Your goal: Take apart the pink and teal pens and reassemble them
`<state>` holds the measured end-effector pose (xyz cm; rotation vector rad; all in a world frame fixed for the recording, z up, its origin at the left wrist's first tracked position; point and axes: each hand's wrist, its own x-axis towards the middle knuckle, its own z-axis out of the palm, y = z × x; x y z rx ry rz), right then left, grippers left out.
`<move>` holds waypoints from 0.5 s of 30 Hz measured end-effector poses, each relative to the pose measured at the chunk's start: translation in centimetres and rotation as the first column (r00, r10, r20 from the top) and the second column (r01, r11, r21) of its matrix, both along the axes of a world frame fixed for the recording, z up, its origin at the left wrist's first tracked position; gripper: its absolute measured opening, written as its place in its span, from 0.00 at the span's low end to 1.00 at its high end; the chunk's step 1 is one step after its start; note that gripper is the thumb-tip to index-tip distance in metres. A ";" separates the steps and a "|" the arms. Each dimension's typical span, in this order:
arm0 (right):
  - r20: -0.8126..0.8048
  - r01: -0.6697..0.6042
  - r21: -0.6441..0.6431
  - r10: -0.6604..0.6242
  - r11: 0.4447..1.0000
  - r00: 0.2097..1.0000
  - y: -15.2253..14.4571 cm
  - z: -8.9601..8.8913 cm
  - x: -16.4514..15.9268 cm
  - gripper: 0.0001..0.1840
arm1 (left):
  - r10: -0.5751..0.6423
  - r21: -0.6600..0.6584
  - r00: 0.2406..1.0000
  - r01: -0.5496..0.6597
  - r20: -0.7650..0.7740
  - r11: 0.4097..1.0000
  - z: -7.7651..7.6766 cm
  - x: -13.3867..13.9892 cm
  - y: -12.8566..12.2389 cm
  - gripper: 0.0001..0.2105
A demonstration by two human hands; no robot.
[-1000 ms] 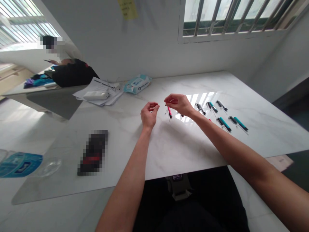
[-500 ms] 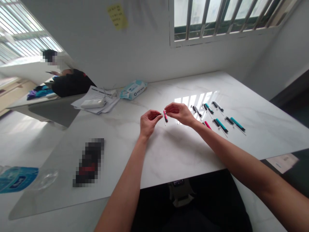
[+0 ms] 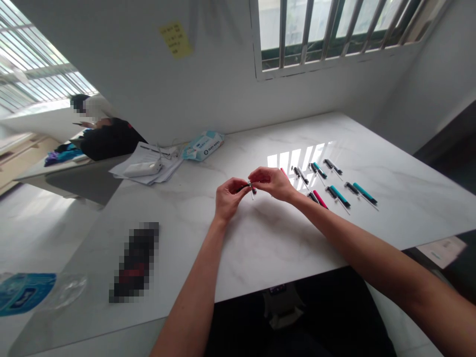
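My left hand (image 3: 226, 201) is closed in a pinch on a slim black pen part (image 3: 242, 188). The fingertips of my right hand (image 3: 273, 184) meet it there, pinched on something small that I cannot make out. Below the joined fingertips, a red-and-black pen barrel (image 3: 254, 190) and a thin white refill (image 3: 253, 197) show, mostly covered by the hands. Right of my hands lie several groups of taken-apart pens: a red barrel (image 3: 320, 199), teal barrels (image 3: 340, 196) and a grey one (image 3: 303, 175), with black parts and white refills beside them.
A pack of wipes (image 3: 204, 146) lies by the wall, beside papers (image 3: 139, 174) carrying a white device (image 3: 143, 169). A blurred dark object (image 3: 136, 263) and a blue-labelled clear package (image 3: 28, 293) are at left. Another person (image 3: 98, 111) sits beyond.
My right hand has come left and slightly down, so its fingertips now meet those of my left hand. The red-and-black barrel between them is more covered.
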<state>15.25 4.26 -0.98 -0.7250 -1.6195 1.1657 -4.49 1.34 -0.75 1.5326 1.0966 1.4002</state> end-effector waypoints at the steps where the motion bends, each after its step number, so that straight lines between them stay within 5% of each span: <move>1: -0.001 -0.005 0.002 0.005 1.000 1.000 0.0 0.0 0.0 0.12 | -0.001 0.001 1.000 0.001 -0.005 1.000 0.0 0.0 0.0 0.18; 15: 0.303 -0.009 0.066 -0.012 0.998 0.953 -0.6 1.5 1.3 0.11 | -0.004 0.018 0.999 0.005 -0.051 1.000 0.1 0.1 -0.3 0.17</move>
